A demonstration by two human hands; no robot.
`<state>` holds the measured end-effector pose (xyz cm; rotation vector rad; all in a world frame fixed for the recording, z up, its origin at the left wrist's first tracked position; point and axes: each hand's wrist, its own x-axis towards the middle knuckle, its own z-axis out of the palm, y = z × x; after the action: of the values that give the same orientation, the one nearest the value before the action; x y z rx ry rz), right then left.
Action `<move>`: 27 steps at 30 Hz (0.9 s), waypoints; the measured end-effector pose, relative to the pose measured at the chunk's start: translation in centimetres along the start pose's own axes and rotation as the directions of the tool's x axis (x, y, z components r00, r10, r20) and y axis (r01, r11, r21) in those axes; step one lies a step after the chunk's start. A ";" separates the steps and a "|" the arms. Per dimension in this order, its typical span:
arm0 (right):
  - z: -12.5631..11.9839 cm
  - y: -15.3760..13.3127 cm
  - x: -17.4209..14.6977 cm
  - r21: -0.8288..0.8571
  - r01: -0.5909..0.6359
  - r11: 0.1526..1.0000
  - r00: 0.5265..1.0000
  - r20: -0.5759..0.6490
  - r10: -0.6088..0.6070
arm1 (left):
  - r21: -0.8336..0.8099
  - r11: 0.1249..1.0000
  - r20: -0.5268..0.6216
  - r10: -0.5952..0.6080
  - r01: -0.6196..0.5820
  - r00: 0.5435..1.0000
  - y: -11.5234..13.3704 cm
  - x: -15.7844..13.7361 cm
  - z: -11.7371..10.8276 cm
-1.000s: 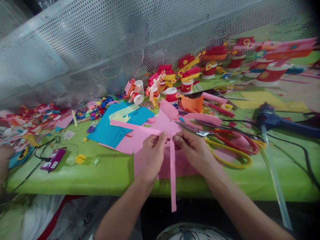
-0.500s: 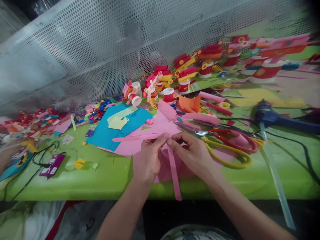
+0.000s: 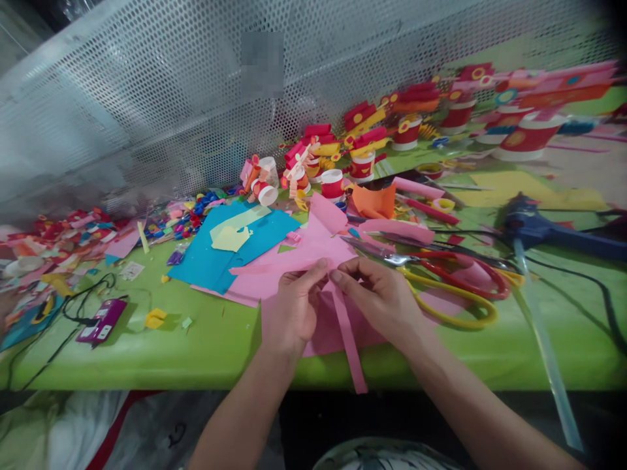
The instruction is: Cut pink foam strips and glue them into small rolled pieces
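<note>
My left hand (image 3: 296,310) and my right hand (image 3: 385,300) meet over the pink paper sheets, thumb and fingers of each pinched together. From the right fingertips a narrow pink paper strip (image 3: 349,336) hangs down past the table edge. Another length of pink strip (image 3: 262,267) runs out leftward from behind the left fingers. Whether both lengths are one piece is hidden by the fingers. Under the hands lies a pink paper sheet (image 3: 279,326). Scissors with yellow handles (image 3: 458,316) and scissors with red handles (image 3: 490,274) lie just right of my right hand.
A blue glue gun (image 3: 548,228) holding a long clear glue stick (image 3: 546,356) rests at right. Blue sheets (image 3: 196,258) lie left of the hands. Decorated paper cups (image 3: 362,166) line the back by a perforated metal panel (image 3: 196,98). A purple power strip (image 3: 102,321) is at left.
The hanging strip's lower end has swung slightly right. My thumbs have parted a little. The leftward strip has shifted slightly right. At far left, another person's arm has mostly left view.
</note>
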<state>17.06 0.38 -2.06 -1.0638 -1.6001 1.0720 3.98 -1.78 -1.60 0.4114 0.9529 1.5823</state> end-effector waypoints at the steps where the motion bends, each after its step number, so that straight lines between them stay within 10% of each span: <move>1: 0.0 0.0 0.0 -0.005 0.002 1.000 1.000 0.001 -0.002 | -0.003 1.000 -0.002 -0.003 0.003 1.000 0.0 0.0 0.0; 17: -0.1 0.6 0.4 0.160 0.005 0.987 0.999 -0.044 0.002 | 0.142 0.973 0.189 0.153 -0.181 0.970 -0.8 0.3 -0.8; 27: -0.1 0.4 0.1 0.172 0.012 0.985 0.998 -0.063 -0.001 | 0.491 0.773 0.305 0.281 -0.403 0.910 0.7 -1.7 -0.1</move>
<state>17.21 0.61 -2.34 -0.9664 -1.4321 1.1395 3.93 -3.41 -0.69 1.2003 1.2025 1.5225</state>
